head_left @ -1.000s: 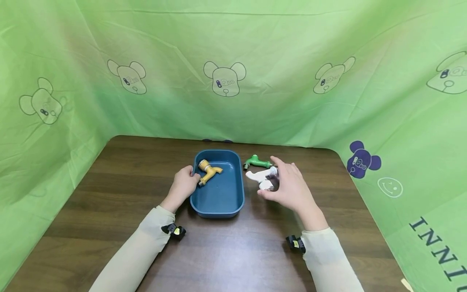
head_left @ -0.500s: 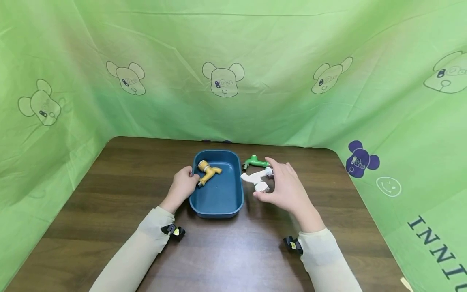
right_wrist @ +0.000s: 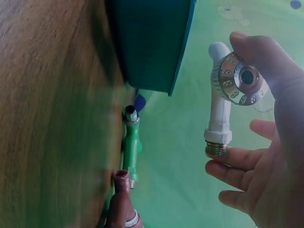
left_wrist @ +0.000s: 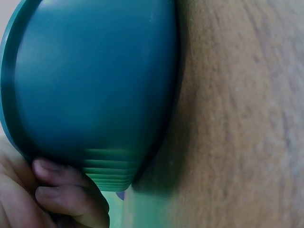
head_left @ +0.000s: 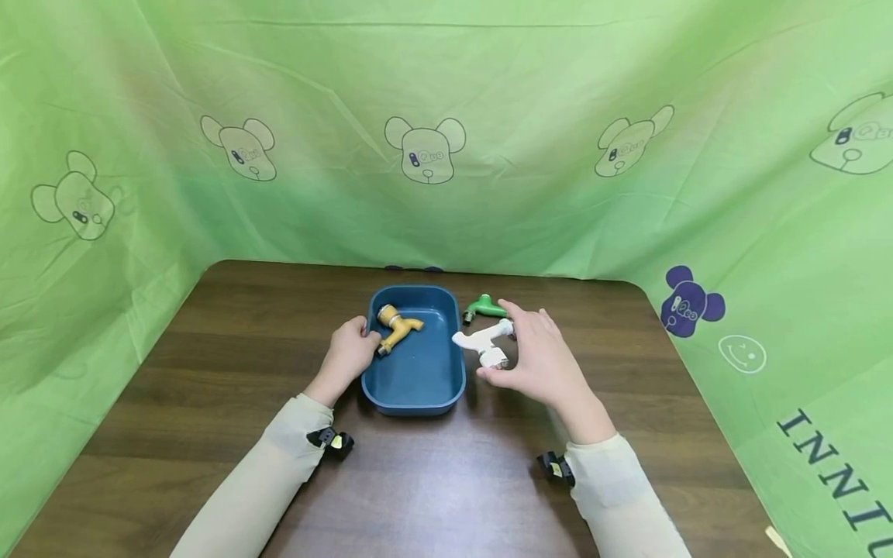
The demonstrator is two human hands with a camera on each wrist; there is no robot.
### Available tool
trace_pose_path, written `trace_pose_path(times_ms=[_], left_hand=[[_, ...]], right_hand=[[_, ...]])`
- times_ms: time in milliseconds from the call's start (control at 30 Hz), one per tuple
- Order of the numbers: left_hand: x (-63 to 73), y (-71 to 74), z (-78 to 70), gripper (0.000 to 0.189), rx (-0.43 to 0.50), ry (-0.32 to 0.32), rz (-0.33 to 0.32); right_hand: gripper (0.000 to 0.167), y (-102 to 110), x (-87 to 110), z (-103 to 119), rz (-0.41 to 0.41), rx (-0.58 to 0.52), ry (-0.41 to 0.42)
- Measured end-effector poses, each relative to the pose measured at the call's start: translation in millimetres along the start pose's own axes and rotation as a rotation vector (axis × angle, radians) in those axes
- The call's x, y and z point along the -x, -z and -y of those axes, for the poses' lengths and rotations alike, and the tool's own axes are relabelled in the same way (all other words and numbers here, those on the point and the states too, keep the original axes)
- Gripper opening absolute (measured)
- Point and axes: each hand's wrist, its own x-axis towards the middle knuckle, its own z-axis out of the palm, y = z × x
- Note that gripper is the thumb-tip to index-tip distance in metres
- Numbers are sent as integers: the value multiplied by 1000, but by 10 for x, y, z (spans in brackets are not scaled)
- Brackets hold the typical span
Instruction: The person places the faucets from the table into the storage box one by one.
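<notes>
My left hand [head_left: 351, 353] grips the left rim of a blue plastic tub [head_left: 413, 410], thumb on the inner side; in the left wrist view its curled fingers [left_wrist: 69, 199] press against the outer wall. Inside the tub lies a yellow tap [head_left: 399, 332], near the left wall. Between thumb and fingertips, my right hand [head_left: 536, 355] holds a white tap [head_left: 481, 339] at the tub's right rim, raised off the table. The right wrist view shows the thumb at the silver knob [right_wrist: 243, 81] and fingertips at the threaded end [right_wrist: 216, 148].
Right of the tub, a green tap [head_left: 485, 307] lies on the wooden table [head_left: 446, 480]. A reddish-brown tap [right_wrist: 121, 209] lies close to it in the right wrist view, mostly hidden by the right hand from the head. Green printed cloth [head_left: 516, 217] surrounds the table's back and sides.
My right hand has carried the white tap left, up to the tub's right rim. The left hand keeps its hold on the tub, and the yellow tap stays in place.
</notes>
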Motion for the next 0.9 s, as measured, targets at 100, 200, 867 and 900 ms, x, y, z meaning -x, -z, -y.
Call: trace_pose_path(times_ms=[100, 200, 867, 900], left_hand=[[-2, 0, -8, 26, 2, -4, 3], [-4, -2, -10, 26, 7, -2, 3], [13, 7, -7, 26, 9, 9, 15], [10, 6, -6, 26, 9, 8, 16]], right_hand=[[116, -14, -4, 22, -7, -6, 12], [116, -35, -12, 50, -8, -7, 27], [114, -100, -141, 193, 49, 29, 78], [114, -100, -149, 198, 52, 32, 80]])
